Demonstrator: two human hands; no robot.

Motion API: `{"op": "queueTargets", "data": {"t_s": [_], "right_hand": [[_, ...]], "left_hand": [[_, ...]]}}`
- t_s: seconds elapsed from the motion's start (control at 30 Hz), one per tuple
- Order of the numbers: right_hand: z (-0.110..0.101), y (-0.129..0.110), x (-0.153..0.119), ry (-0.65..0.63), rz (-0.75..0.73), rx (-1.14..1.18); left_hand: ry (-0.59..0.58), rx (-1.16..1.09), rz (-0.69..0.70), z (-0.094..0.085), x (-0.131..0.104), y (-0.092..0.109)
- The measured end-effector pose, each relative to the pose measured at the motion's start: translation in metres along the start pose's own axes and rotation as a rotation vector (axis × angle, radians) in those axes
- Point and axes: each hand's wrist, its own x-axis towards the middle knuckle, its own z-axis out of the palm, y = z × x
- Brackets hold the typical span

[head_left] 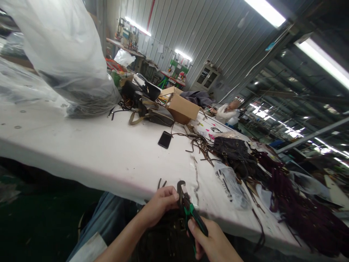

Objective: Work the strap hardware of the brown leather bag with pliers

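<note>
My right hand [203, 234] is closed round the green and black handles of a pair of pliers [188, 207], whose dark head points up and away over the near table edge. Close to that head, at its left, my left hand [165, 200] pinches something dark and narrow that I cannot make out. Two thin dark strap ends [161, 183] stick up behind my left fingers. Below both hands, a dark bag [160, 236] with metal fittings lies at my lap, partly hidden by my arms.
On the white table [109, 153] are a black phone [165, 139], a cardboard box [183, 108], brown cords [201, 145], a dark bag [231, 147], a clear plastic bag [231, 185] and purple material [294, 203]. A large plastic sack [73, 54] stands left. A person [227, 111] is beyond.
</note>
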Motion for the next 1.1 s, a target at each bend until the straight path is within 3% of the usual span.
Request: {"op": "queueTargets", "data": {"t_s": [0.2,0.43,0.53,0.7,0.77,1.1], "right_hand": [[-0.005,-0.002,-0.001,-0.026,-0.02,-0.048],[-0.02,-0.01,-0.005,-0.151,-0.026,0.031],[-0.024,-0.01,-0.009,-0.183,-0.012,0.126],[-0.017,0.001,-0.013,-0.295,0.148,0.472],[-0.014,0.006,-0.014,-0.332,0.135,0.561],[-0.012,0.015,-0.014,-0.34,0.147,0.645]], "left_hand": [[-0.037,0.004,0.025,-0.003,0.001,-0.006],[-0.058,0.094,0.06,-0.003,-0.001,-0.007],[-0.04,0.152,0.048,-0.001,-0.001,-0.005],[-0.022,0.227,0.047,-0.003,0.001,-0.011],[-0.019,0.247,0.046,-0.004,0.002,-0.014],[-0.007,0.306,0.044,0.002,0.003,-0.014]]}}
